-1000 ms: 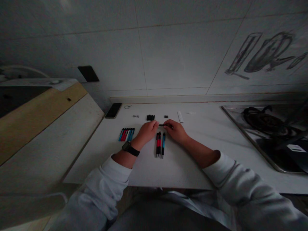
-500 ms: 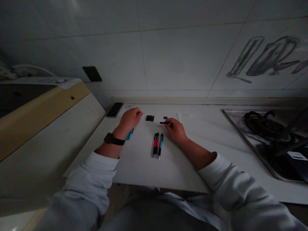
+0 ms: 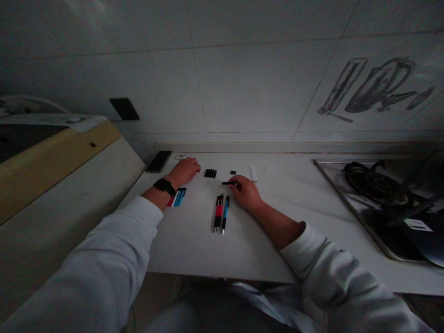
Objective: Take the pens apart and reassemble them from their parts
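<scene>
My right hand (image 3: 244,189) pinches a slim black pen part (image 3: 226,183) between thumb and fingers, just above the table. My left hand (image 3: 185,170), with a dark watch (image 3: 164,186) on its wrist, is low over the table at the left. Its fingers are curled together, with a tiny pale spot at the tips that I cannot make out. Below that wrist lie coloured pen barrels (image 3: 179,197), partly covered by the arm. Between my hands sits a row of short black pen parts (image 3: 210,173). Nearer me are red-and-black pens (image 3: 218,213) and a blue-and-black pen (image 3: 225,215).
Beyond my right hand are a small dark group of parts (image 3: 233,172), thin white sticks (image 3: 253,173) and small clear pieces (image 3: 270,169). A phone (image 3: 158,161) and a ring-shaped item (image 3: 179,157) lie at the back left. A gas stove (image 3: 374,208) occupies the right.
The left wrist has moved forward and the hand sits lower, uncovering more of the coloured barrels. My right hand still holds the black part. The view has shifted slightly.
</scene>
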Motion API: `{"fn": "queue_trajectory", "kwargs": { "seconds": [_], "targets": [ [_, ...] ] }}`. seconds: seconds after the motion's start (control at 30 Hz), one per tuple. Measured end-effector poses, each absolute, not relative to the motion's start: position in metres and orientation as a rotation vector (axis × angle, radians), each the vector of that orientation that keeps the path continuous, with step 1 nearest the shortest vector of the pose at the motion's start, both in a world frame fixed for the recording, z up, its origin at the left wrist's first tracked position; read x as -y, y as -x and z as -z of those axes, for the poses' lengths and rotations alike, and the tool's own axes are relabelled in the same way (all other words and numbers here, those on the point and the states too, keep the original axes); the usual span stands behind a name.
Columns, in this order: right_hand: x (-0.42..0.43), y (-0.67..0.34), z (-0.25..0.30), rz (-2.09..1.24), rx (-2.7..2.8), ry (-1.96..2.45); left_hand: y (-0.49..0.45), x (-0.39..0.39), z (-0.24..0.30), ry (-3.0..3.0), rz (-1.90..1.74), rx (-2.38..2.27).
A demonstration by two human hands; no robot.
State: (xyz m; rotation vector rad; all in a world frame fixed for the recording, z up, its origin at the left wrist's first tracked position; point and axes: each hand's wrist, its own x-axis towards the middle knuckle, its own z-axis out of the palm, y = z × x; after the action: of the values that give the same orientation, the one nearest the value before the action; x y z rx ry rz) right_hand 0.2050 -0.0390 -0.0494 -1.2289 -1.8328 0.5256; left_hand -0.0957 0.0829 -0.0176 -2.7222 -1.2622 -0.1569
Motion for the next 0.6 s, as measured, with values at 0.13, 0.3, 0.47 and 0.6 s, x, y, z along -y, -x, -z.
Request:
{"fn": "queue_trajectory", "kwargs": {
  "seconds": [0.13,0.3,0.47,0.6],
  "targets": [
    [0.037,-0.204,0.054,-0.53,1.831,1.21,0.102,-0.094,0.021,2.735,0.124,1.272],
    [0.037,-0.204,0.054,-0.531,1.835,1.218,0.107,-0.1,0.022,2.748,0.108,1.268],
    [0.038,-0.204,0.053,-0.536,1.843,1.224,0.111,-0.106,0.025,2.758,0.094,1.275],
    [0.038,-0.205,0.054,-0.525,1.854,1.226,0.113,-0.108,0.025,2.767,0.063,1.264]
  ]
}}
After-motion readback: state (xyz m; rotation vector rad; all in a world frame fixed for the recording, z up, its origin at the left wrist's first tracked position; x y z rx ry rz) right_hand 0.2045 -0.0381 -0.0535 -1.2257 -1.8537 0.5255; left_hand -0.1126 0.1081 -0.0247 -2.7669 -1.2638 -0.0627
